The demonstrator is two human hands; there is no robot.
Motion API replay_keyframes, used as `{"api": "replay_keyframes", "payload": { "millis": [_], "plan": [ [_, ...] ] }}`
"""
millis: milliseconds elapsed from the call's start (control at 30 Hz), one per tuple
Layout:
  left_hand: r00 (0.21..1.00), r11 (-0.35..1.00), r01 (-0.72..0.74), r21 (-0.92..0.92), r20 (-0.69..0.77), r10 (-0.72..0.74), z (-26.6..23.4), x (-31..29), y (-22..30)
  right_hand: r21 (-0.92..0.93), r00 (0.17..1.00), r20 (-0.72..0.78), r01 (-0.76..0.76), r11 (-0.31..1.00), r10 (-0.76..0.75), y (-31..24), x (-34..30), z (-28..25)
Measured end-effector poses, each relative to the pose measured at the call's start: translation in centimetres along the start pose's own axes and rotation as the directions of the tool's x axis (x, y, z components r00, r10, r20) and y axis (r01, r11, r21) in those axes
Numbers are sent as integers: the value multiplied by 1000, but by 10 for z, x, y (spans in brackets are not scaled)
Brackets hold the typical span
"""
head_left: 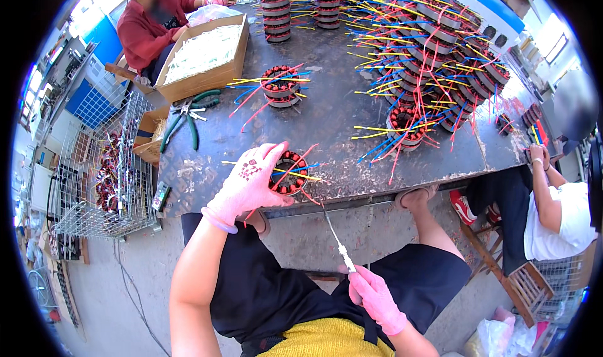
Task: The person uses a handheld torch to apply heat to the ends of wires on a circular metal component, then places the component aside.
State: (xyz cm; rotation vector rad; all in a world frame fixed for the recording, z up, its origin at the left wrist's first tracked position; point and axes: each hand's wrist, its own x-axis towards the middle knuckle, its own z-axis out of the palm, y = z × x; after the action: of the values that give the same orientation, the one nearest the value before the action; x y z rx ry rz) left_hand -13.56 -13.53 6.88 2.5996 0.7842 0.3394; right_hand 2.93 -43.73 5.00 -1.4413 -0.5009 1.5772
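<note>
My left hand [251, 178], in a pink glove, grips a motor stator [299, 180] near the table's front edge. The stator is a ring with red windings; red, yellow and blue wires stick out of it. In my right hand [379, 299], also gloved in pink, is a thin rod-like tool [339, 245] with a white grip. Its dark tip points up at the table edge, close to a red wire of the stator; I cannot tell whether they touch. Behind the held piece stands another wired stator [281, 88].
Stacked stators [433, 61] fill the table's right side, one single stator [405, 127] in front. Green-handled pliers [191, 121] lie at left by a cardboard box [207, 65]. A wire basket [103, 187] stands left. One co-worker [151, 27] sits far left, another [559, 212] right.
</note>
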Motion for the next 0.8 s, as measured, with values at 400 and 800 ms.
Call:
{"api": "replay_keyframes", "payload": {
  "millis": [400, 800],
  "plan": [
    [999, 998, -39, -57, -10, 39, 4, 8, -1, -11, 999, -33, -14, 1000, 14, -2, 3, 3],
    [999, 997, -30, -72, 25, 32, 1, 7, 0, 44, 999, -18, -31, 999, 32, 8, 8, 3]
  ]
}}
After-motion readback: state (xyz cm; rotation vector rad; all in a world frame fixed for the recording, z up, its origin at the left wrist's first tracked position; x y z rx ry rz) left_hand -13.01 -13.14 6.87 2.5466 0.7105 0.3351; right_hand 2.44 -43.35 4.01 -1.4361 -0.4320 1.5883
